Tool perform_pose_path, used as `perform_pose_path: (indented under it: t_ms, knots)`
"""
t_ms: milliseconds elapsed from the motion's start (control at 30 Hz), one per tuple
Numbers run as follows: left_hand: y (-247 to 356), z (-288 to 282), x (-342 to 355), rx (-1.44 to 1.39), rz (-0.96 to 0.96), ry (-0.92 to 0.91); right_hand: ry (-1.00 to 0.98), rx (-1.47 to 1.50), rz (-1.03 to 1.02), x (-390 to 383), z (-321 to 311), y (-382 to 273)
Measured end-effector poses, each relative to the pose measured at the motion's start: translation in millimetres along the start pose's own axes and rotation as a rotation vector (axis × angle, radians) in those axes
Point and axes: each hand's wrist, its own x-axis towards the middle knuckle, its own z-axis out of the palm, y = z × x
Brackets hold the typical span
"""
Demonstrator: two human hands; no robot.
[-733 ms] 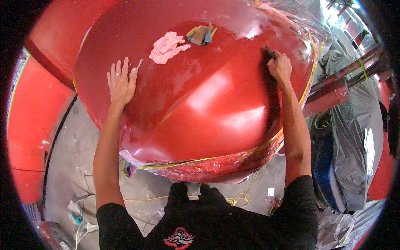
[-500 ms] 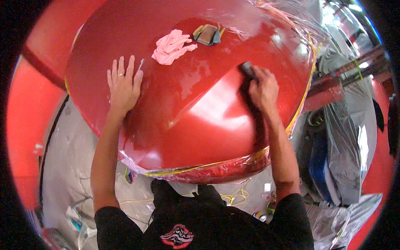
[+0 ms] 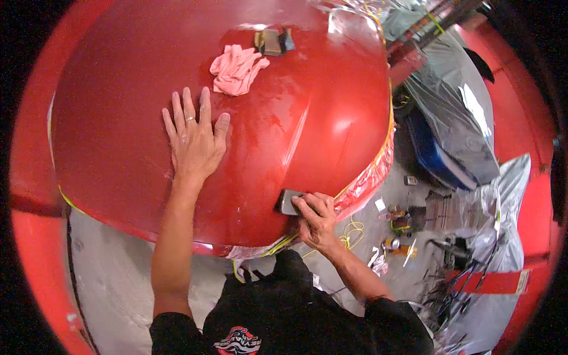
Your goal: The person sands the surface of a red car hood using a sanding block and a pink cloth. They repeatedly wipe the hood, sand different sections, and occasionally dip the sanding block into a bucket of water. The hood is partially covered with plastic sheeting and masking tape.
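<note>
The right hand [image 3: 318, 222] gripped a dark-grey rectangular block [image 3: 289, 202] at five o'clock on the glossy red curved panel [image 3: 118, 148]; tilting might have scratched it. The left hand [image 3: 199, 145], splayed, held nothing.

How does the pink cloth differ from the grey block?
The cloth is soft and crumpled, while the block has a compact shape with straight edges. The cloth is pale pink; the block is dark grey. The cloth lies loose with no hand on it, whereas the block is gripped by the right hand. Both are on the red panel.
</note>
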Motion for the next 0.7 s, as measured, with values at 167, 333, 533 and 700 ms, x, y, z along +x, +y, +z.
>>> perform_pose_path:
  t_ms: [167,333,533,700]
  knots:
    - [-4,6,1,-0.001,-0.001,-0.025,0.076,-0.015,0.045,-27,20,-28]
    - [-7,3,5,0.017,0.003,-0.118,0.15,0.05,0.033,-53,39,-55]
    - [-4,12,9,0.066,0.004,-0.134,0.175,0.104,0.055,-81,49,-72]
    - [-5,8,4,0.109,-0.04,-0.162,0.238,0.056,-0.063,-45,-12,-29]
